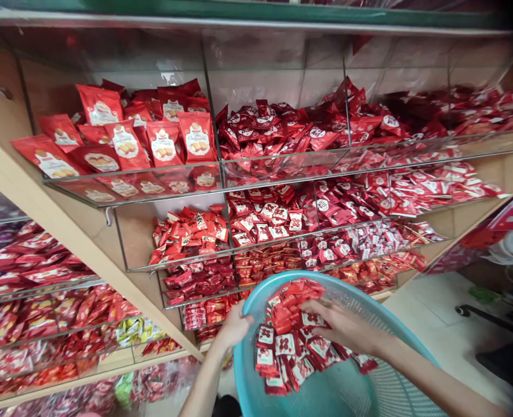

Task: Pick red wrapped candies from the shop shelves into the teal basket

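Observation:
A large teal plastic basket (277, 281) with perforated sides is tilted below the shelves. My left hand (235, 325) is closed on its left rim, with the thumb over the edge. Inside the basket lies a pile of small red-and-white snack packets (286, 344), with plainer red packets (291, 301) towards the far side. My right hand (341, 324) reaches in over the right rim. Its fingers are stretched out and apart over the packets, touching the pile; the fingertips are partly hard to make out among them.
Glass-fronted shelves (282, 165) ahead hold several rows of red snack packets (126, 139). A wooden upright (86, 243) divides them from more shelves at the left. On the right are the tiled floor (443, 307) and a dark chair base with a caster (465, 311).

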A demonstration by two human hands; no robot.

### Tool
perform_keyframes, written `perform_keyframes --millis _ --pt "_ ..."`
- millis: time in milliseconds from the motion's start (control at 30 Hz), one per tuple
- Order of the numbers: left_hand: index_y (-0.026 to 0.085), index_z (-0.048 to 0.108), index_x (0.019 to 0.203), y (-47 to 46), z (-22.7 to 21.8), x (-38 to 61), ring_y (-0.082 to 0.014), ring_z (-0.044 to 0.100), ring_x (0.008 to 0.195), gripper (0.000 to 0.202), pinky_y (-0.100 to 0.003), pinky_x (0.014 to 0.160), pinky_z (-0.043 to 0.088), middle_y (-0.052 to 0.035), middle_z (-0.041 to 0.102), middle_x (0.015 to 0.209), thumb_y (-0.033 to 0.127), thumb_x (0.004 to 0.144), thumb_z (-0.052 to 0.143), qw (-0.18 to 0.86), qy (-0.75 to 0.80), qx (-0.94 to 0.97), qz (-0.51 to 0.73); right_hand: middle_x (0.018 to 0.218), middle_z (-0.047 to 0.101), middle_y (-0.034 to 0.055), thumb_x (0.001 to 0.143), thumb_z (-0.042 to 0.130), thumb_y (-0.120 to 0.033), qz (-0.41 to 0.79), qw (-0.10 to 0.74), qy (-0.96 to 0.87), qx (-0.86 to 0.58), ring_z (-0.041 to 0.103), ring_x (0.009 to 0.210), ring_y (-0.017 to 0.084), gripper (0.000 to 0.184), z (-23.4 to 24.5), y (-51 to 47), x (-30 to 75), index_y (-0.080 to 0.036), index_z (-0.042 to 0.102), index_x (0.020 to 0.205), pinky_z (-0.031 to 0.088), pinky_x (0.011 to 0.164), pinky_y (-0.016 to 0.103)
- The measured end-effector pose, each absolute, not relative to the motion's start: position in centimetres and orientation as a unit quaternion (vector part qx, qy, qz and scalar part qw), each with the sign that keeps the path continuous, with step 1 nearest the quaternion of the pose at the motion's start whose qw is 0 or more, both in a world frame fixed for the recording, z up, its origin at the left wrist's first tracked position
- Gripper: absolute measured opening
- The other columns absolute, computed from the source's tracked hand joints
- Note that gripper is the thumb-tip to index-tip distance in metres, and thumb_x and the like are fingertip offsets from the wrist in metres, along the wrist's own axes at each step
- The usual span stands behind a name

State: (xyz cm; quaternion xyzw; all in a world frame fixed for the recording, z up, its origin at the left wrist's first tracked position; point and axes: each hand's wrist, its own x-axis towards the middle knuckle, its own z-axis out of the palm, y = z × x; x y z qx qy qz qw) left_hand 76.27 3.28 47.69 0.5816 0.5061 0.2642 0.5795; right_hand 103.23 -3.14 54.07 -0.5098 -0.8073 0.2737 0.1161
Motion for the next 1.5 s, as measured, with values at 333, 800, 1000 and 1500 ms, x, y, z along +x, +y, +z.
perform_keyframes --millis 333,800,1000,1500 --pt "0.012 0.059 0.084 3.5 46.5 76.1 -0.0138 0.055 0.067 0.029 -0.023 0.064 0.041 -0.0008 0.064 0.075 0.008 0.058 0.047 0.576 0.495 0.584 0.288 0.111 0.056 0.0036 0.077 0.048 -0.018 0.243 0.089 -0.828 -0.497 0.047 0.108 0.022 0.035 51.8 -3.1 103.0 -0.028 0.049 0.111 0.036 0.093 0.039" --pt "0.012 0.060 0.089 3.3 46.5 76.2 -0.0144 0.055 0.068 0.035 -0.023 0.064 0.041 -0.0011 0.064 0.078 0.008 0.057 0.045 0.586 0.492 0.574 0.291 0.091 0.060 0.0031 0.088 0.042 -0.031 0.120 0.292 -0.838 -0.445 0.053 0.087 0.016 0.018 62.7 2.0 99.8 -0.023 0.056 0.095 0.043 0.078 0.032" --pt "0.012 0.060 0.088 3.3 46.6 76.1 -0.0133 0.054 0.065 0.035 -0.023 0.062 0.040 -0.0005 0.064 0.075 0.008 0.057 0.045 0.581 0.493 0.577 0.293 0.093 0.061 0.0045 0.085 0.043 -0.021 0.000 0.330 -0.836 -0.438 0.053 0.090 0.018 0.016 64.7 8.4 99.0 -0.020 0.057 0.094 0.041 0.082 0.035" --pt "0.013 0.060 0.085 3.5 46.4 76.1 -0.0131 0.053 0.063 0.033 -0.023 0.062 0.040 0.0002 0.063 0.072 0.008 0.056 0.045 0.584 0.496 0.572 0.294 0.106 0.061 0.0069 0.076 0.040 -0.009 -0.017 0.326 -0.825 -0.461 0.051 0.097 0.018 0.041 62.2 11.1 99.5 -0.017 0.054 0.113 0.037 0.089 0.036"
